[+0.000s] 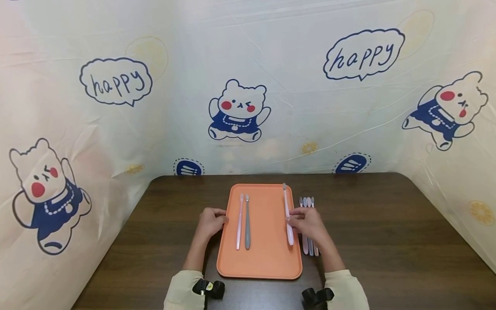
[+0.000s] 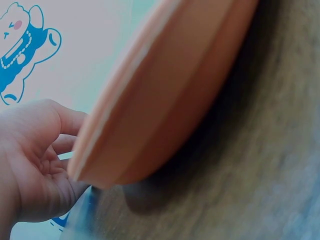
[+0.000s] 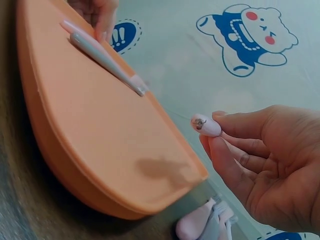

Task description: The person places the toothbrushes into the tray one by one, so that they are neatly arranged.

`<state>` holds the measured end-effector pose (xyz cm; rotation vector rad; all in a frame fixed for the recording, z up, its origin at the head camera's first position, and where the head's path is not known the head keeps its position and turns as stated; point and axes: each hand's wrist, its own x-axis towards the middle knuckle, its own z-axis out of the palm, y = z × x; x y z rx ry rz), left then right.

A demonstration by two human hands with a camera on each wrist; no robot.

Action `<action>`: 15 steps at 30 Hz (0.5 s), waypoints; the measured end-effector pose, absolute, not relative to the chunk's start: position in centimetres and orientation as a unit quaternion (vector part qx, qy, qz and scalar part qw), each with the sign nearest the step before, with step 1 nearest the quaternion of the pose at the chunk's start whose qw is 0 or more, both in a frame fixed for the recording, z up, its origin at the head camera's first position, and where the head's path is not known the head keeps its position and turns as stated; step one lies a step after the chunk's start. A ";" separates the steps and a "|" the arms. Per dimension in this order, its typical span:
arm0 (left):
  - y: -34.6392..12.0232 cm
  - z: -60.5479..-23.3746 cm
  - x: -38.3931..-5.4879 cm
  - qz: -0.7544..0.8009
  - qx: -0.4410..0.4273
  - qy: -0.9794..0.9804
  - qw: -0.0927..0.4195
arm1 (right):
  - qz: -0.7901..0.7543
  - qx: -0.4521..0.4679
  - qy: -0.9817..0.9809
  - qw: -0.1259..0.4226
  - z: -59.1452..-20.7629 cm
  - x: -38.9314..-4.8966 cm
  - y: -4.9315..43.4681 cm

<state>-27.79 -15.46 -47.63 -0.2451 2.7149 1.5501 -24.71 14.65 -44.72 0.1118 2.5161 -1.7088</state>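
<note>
An orange tray lies on the table, and my left hand holds its left rim. In the left wrist view, the left fingers reach over the tray's edge. A pale pink toothbrush is pinched between the thumb and fingers of my right hand, above the tray's right side, bristle end pointing away. The right wrist view shows the butt of its handle and its shadow on the tray. Side by side on the tray's left half lie a pink toothbrush and a grey toothbrush.
Several more toothbrushes lie in a row on the dark wooden table, just right of the tray and partly hidden under my right hand. A printed curtain with cartoon bears hangs behind and around the table.
</note>
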 end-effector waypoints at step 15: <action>-15.4 -47.7 -27.8 0.495 -0.081 0.865 0.002 | -0.555 0.026 0.831 0.036 -44.9 -24.7 13.2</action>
